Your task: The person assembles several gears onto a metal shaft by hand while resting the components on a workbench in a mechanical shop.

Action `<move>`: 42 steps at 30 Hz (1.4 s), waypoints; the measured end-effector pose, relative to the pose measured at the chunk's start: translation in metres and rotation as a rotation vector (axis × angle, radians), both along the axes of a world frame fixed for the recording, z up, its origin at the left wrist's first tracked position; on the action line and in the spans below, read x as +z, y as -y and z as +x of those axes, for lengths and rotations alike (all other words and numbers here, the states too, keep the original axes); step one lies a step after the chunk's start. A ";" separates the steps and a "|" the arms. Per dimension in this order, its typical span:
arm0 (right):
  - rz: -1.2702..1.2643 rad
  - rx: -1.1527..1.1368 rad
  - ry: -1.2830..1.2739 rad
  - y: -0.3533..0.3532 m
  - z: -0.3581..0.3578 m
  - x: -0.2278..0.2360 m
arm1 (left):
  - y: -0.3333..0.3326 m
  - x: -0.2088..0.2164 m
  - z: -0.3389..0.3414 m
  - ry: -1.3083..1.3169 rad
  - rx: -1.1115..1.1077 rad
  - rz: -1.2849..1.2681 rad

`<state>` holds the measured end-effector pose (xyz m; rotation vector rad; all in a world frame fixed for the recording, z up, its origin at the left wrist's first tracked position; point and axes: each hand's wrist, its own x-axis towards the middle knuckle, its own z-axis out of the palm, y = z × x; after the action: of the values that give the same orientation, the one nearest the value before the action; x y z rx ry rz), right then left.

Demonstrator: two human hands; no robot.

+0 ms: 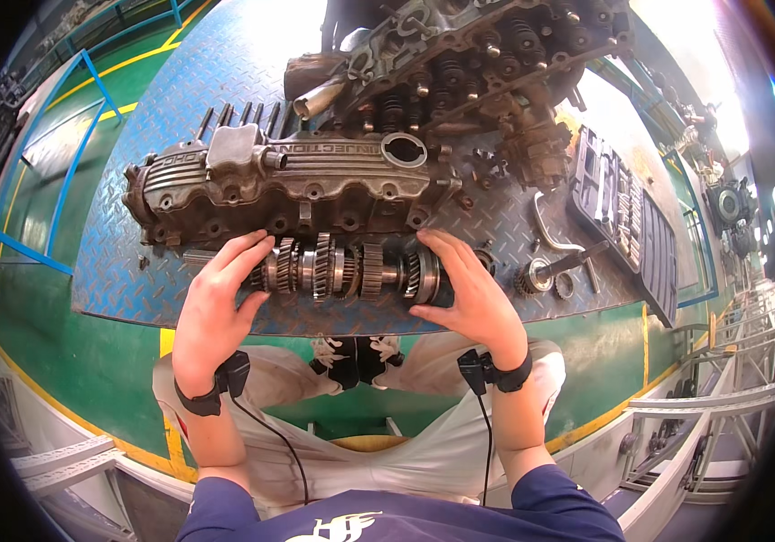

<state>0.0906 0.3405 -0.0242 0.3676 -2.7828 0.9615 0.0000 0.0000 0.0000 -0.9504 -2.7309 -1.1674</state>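
Gear shaft (322, 266): lying lengthwise, just on the near side of the ribbed cover (333, 185)
Left hand (218, 287): half curled, fingertips beyond and thumb on the near side, holding the shaft near its left end
Right hand (471, 294): similarly half curled, thumb and fingers apart, gripping the last gears at right
Cylinder head (460, 77): beyond the ribbed cover
Tool case (618, 199): right of the ribbed cover, open
Short geared shaft (550, 271): right of and nearer than the ribbed cover
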 end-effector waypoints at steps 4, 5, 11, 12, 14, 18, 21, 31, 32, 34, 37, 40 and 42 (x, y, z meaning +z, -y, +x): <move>-0.054 -0.015 0.083 0.003 -0.002 0.002 | 0.002 0.001 -0.002 -0.005 -0.011 0.019; -0.091 -0.017 0.107 0.004 -0.003 0.002 | 0.004 0.001 -0.002 -0.009 -0.023 0.029; -0.077 -0.025 0.085 -0.001 -0.002 0.002 | 0.001 -0.001 -0.002 -0.007 -0.006 0.008; -0.086 -0.026 0.075 -0.001 -0.002 0.002 | 0.001 -0.001 -0.001 -0.005 -0.004 0.012; -0.069 -0.033 0.084 -0.003 -0.001 0.005 | 0.000 -0.001 -0.001 -0.002 -0.005 0.011; -0.041 -0.062 0.085 -0.006 0.002 0.011 | 0.003 -0.001 -0.002 -0.005 -0.015 0.015; -0.032 -0.068 0.050 -0.016 0.004 0.012 | 0.003 0.000 -0.002 -0.014 -0.021 0.001; -0.035 -0.139 0.052 -0.026 0.010 0.018 | -0.001 0.001 -0.001 0.004 0.006 -0.006; -0.030 -0.141 0.053 -0.029 0.010 0.018 | -0.001 0.000 -0.001 -0.002 0.002 -0.007; -0.036 -0.144 0.048 -0.031 0.010 0.017 | 0.001 -0.002 0.000 -0.001 0.005 -0.016; -0.024 -0.179 0.059 -0.036 0.012 0.019 | -0.001 -0.001 0.000 0.008 0.005 -0.026; -0.021 -0.203 -0.006 -0.040 0.014 0.016 | -0.003 0.000 0.000 0.012 0.007 -0.032; -0.011 -0.257 0.031 -0.040 0.013 0.017 | -0.001 -0.002 -0.001 0.008 0.011 -0.019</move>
<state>0.1038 0.3807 -0.0074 -0.0081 -2.7621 0.9262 -0.0006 0.0015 -0.0017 -0.9330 -2.7552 -1.1484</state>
